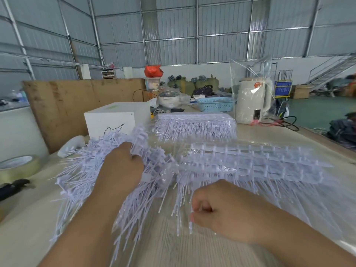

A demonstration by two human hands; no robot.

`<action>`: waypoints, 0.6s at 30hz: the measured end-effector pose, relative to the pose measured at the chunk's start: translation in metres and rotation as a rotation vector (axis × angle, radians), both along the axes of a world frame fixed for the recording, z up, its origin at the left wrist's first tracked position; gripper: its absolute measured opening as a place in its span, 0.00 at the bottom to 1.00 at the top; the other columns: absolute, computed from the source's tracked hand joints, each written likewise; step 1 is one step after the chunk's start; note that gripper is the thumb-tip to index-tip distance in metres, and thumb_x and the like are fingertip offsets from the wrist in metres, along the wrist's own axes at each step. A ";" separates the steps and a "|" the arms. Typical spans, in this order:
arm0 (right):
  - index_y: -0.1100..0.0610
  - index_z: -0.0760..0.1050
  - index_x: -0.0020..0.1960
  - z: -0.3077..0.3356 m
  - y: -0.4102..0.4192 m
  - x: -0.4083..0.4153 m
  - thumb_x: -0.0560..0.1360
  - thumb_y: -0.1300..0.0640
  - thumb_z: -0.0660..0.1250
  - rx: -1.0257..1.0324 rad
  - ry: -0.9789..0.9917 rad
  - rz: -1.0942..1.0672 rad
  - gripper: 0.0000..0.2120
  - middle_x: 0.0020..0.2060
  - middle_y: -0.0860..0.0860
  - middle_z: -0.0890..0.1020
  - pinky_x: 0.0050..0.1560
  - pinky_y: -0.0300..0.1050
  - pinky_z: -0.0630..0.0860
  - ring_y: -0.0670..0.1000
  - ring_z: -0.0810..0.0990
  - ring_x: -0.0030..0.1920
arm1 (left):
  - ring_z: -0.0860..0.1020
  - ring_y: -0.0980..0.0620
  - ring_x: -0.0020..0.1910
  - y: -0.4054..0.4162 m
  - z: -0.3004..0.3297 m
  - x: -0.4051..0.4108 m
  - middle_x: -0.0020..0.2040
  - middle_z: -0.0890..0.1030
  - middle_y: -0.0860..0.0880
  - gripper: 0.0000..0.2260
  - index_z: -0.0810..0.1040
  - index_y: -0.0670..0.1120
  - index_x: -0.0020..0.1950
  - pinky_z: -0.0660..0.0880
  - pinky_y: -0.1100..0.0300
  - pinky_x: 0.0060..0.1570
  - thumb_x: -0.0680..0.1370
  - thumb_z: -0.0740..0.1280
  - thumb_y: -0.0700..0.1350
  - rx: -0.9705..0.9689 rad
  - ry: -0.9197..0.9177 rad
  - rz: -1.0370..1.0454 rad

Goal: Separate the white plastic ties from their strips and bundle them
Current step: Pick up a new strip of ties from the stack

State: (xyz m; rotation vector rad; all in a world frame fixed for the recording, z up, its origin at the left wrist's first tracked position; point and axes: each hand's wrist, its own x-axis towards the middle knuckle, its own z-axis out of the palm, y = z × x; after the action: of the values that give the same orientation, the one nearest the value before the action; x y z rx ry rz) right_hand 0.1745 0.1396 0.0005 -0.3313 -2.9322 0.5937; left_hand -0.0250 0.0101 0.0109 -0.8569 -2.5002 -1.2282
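A big tangle of white plastic ties on their strips (81, 170) lies on the table's left half. My left hand (122, 166) grips a raised bunch of these strips at its top edge. To the right, rows of strips in clear wrap (260, 162) stretch across the table, their thin ties hanging toward me. My right hand (217, 209) is curled and pinches a few thin ties (190, 226) at the near end of that row. A further wrapped stack of strips (196, 124) sits behind.
A white box (115, 120) stands at the back left, before a brown board (77, 103). A tape roll (17, 166) and a dark tool (13, 187) lie at the left edge. A blue basket (214, 104) and white kettle (254, 101) stand behind.
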 end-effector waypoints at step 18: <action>0.58 0.58 0.76 -0.022 0.014 -0.017 0.78 0.32 0.50 0.175 -0.179 -0.211 0.38 0.79 0.56 0.50 0.78 0.55 0.45 0.54 0.44 0.78 | 0.61 0.48 0.67 0.014 -0.011 0.012 0.67 0.66 0.52 0.25 0.69 0.55 0.71 0.60 0.50 0.66 0.74 0.67 0.53 -0.107 0.141 -0.015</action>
State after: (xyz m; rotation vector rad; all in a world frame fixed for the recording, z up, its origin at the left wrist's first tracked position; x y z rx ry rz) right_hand 0.1574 0.1531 -0.0215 -0.6938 -3.0325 0.2894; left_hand -0.0128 0.0236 -0.0006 -0.9540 -2.4680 -1.0083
